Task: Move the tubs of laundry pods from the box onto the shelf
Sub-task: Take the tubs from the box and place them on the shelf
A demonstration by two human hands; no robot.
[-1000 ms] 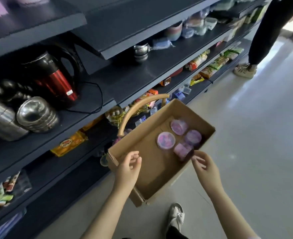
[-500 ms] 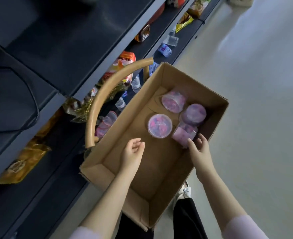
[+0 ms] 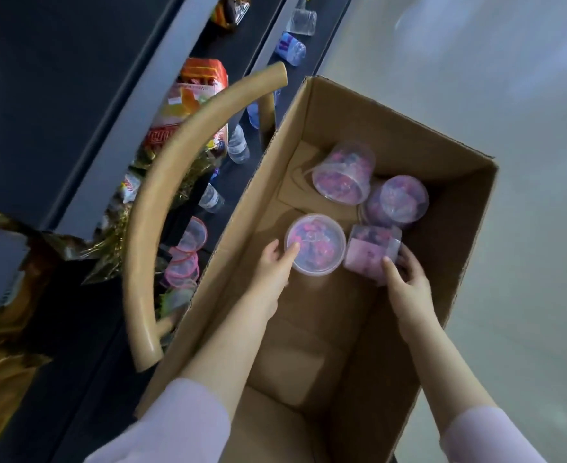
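I saw both hands inside the box (image 3: 459, 202). Left hand (image 3: 272, 265) was on the upright tub (image 3: 315, 243): thumb on the lid rim, fingers at its near side. Firm hold or mere touch, I couldn't tell. Right hand (image 3: 405, 279) clasped the tipped tub (image 3: 372, 252) just beside it, thumb on top, fingers round the far side. Third tub (image 3: 342, 175) and fourth tub (image 3: 398, 202) lay tipped by the far wall, touching. Shelf (image 3: 75, 128) stood left, with a tan handle (image 3: 162, 202) between it and the box.
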